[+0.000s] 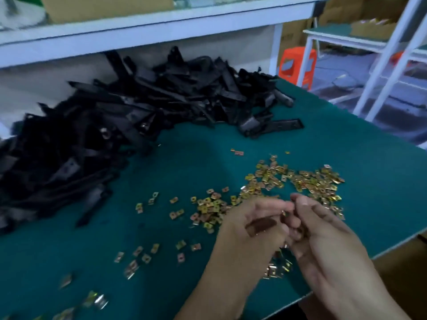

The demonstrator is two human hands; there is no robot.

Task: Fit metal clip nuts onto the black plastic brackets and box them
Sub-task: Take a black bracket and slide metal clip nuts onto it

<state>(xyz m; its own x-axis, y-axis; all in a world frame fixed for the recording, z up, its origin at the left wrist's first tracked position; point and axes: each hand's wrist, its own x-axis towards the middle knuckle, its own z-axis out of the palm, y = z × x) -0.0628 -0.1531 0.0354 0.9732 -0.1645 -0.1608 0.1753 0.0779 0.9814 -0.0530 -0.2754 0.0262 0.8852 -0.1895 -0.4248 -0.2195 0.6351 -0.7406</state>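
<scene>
Over the near edge of the green mat point(184, 162), a clip nut point(283, 213) glints where the left hand point(256, 225) pinches it. The right hand point(323, 229) curls beside it, its grip too blurred to tell. I'd turn the nut's open mouth outward before reaching back for the black brackets point(143, 107).

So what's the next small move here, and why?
Probably send the left hand to the pile of long black plastic brackets: it and the right hand pinch a small gold metal clip nut, apparently with no bracket held.
</scene>
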